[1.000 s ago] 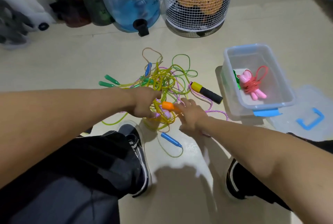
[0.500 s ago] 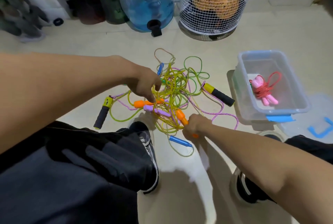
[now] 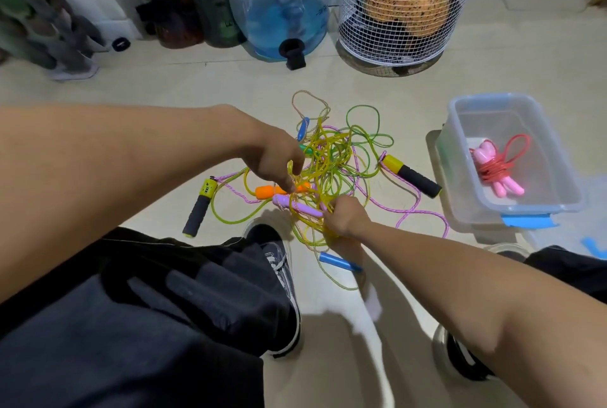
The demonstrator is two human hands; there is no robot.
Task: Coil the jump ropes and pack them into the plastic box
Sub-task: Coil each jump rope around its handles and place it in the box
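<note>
We log a tangled heap of jump ropes [image 3: 331,161] on the floor [image 3: 427,292]: yellow, green and pink cords, with orange, lilac, blue and black-yellow handles. Left hand [image 3: 276,161] fingers curl down, pinching cords by the orange handle [image 3: 266,191]. Right hand [image 3: 345,215] grips yellow cords. Plastic box [image 3: 460,177], right of the heap, holds a coiled pink rope [image 3: 496,169].

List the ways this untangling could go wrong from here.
1. Both hands, left and right, are in the tangle; pulling one cord may tighten knots in the others.
2. The pink cord loops through the pile to the black handles; a tug could drag them along.
3. The blue handle lies by the shoe and might get stepped on.
</note>
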